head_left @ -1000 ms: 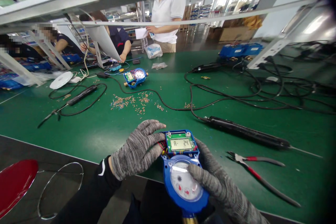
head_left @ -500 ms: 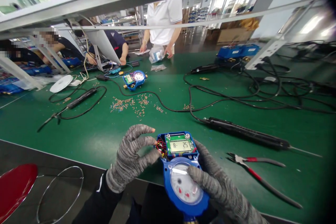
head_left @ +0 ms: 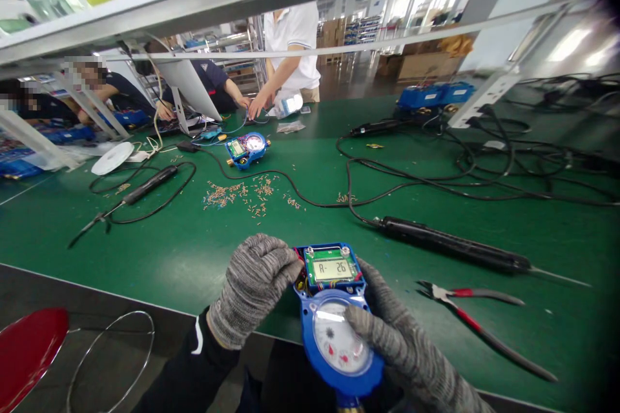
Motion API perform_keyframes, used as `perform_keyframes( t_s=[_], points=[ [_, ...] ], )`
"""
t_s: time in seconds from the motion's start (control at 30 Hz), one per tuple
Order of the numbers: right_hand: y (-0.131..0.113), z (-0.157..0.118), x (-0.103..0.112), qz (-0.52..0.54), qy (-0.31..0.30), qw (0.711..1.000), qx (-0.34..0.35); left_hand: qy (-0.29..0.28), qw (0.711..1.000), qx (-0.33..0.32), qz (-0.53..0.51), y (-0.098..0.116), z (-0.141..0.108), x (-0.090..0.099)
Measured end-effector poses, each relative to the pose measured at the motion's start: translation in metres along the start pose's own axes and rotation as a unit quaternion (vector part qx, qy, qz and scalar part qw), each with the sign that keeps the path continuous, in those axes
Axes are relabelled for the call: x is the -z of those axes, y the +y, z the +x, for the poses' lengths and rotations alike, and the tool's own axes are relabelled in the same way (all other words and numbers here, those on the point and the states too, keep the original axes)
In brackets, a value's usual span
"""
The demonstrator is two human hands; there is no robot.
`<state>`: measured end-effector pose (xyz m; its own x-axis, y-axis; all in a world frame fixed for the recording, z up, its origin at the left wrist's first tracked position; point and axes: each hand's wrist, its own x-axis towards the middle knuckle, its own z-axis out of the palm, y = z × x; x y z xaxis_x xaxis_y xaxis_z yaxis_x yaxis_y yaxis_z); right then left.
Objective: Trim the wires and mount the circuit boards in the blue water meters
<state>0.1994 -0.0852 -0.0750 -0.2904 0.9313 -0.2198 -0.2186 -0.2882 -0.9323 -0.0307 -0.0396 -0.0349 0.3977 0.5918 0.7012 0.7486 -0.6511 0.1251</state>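
Note:
A blue water meter (head_left: pixel 307 335) with a round dial and a lit display reading "A- 26" is held at the table's front edge. My right hand (head_left: pixel 394 329), in a grey knitted glove, grips its right side, the thumb lying over the clear dial cover. My left hand (head_left: pixel 259 284), gloved alike, has its fingers pinched together at the wires (head_left: pixel 300 276) in the upper left of the housing. The fingertips hide exactly what they hold, though red wire shows beside them.
Cutting pliers (head_left: pixel 465 313) and a black soldering iron (head_left: pixel 455 245) lie to the right. Small copper-coloured pieces (head_left: pixel 237 193), another meter (head_left: pixel 247 148) and a second iron (head_left: pixel 150 184) lie beyond. Cables cross the table (head_left: pixel 159 271). Co-workers (head_left: pixel 295 45) are behind; a shelf beam (head_left: pixel 217 6) crosses above.
My left hand's fingers have closed from a spread pose onto the wires. The display went from 25 to 26. The co-worker in white has reached an arm to the left.

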Motion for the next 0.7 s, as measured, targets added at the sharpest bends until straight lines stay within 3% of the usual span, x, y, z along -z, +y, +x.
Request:
perform_keyframes(
  t_s=[0.17,0.3,0.47,0.6,0.7],
  points=[
    [-0.001,-0.001,-0.002,0.017,0.002,1.0,0.012,-0.022,0.995,-0.041,0.093,0.016,-0.011,0.004],
    [-0.006,-0.001,-0.005,-0.022,0.025,0.999,0.012,-0.009,0.996,-0.014,0.085,0.028,-0.014,0.005],
    [-0.011,-0.001,-0.006,-0.014,0.024,1.0,-0.01,0.037,0.994,0.096,0.03,0.028,-0.008,-0.002],
    [-0.007,-0.001,-0.004,0.007,0.015,1.0,-0.012,0.03,0.977,0.209,-0.043,0.027,-0.005,-0.008],
    [-0.005,0.0,-0.003,0.004,0.018,1.0,0.0,0.029,0.963,0.258,-0.074,0.029,-0.006,-0.011]
  ],
)
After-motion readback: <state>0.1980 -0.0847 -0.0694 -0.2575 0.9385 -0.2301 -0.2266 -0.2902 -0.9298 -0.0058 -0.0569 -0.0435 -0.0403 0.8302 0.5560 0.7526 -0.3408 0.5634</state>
